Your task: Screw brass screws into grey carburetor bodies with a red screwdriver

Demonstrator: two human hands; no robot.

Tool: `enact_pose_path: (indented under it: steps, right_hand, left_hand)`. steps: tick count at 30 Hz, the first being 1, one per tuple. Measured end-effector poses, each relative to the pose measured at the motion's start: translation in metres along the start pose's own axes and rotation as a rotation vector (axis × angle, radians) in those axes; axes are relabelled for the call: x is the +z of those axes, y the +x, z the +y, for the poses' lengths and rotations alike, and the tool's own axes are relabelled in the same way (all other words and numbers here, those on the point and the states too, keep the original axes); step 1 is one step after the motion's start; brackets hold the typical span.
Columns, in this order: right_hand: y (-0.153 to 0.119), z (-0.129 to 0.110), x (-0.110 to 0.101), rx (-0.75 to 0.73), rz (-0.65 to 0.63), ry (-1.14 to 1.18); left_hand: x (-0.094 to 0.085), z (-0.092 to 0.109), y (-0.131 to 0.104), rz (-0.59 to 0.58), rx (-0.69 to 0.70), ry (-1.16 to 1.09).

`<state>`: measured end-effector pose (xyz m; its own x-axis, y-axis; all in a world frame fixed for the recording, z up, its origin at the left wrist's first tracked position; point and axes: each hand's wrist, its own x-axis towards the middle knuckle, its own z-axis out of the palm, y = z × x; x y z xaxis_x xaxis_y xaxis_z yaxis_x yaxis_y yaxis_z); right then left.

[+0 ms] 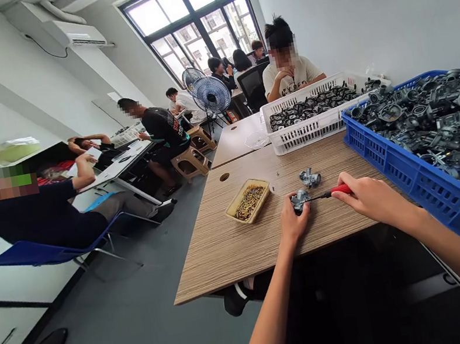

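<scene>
The left hand (294, 221) has its grip pinched on the metal part (300, 199), low over the desk (221, 250); the right hand (368, 200) has its grip wrapped round the red screwdriver (340, 190); best brace firmly, align the shaft and turn without tilting

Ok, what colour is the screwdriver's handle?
The handle is red, seen in the head view, in the right hand.
</scene>
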<state>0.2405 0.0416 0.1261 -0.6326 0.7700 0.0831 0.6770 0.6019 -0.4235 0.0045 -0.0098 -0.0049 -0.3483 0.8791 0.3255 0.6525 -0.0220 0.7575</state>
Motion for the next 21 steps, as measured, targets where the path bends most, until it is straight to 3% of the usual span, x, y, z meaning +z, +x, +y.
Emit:
enact_pose_path:
  steps: [6, 13, 18, 21]
  right_hand:
    - [-0.0030, 0.0023, 0.0000, -0.098, -0.011, 0.118]
    - [-0.0010, -0.0036, 0.0042, 0.004, 0.004, -0.027]
    - [-0.0040, -0.0042, 0.0035, -0.096, 0.001, 0.071]
    - [-0.0042, -0.0064, 0.0028, -0.066, -0.005, 0.018]
  left_hand:
    - [0.0010, -0.0017, 0.0000, 0.001, 0.002, 0.021]
    - [0.0008, 0.0002, -0.0005, 0.002, 0.008, 0.011]
    - [0.0008, 0.0008, 0.0001, -0.002, 0.004, 0.011]
    - [0.0011, 0.0010, 0.0000, 0.003, 0.003, 0.015]
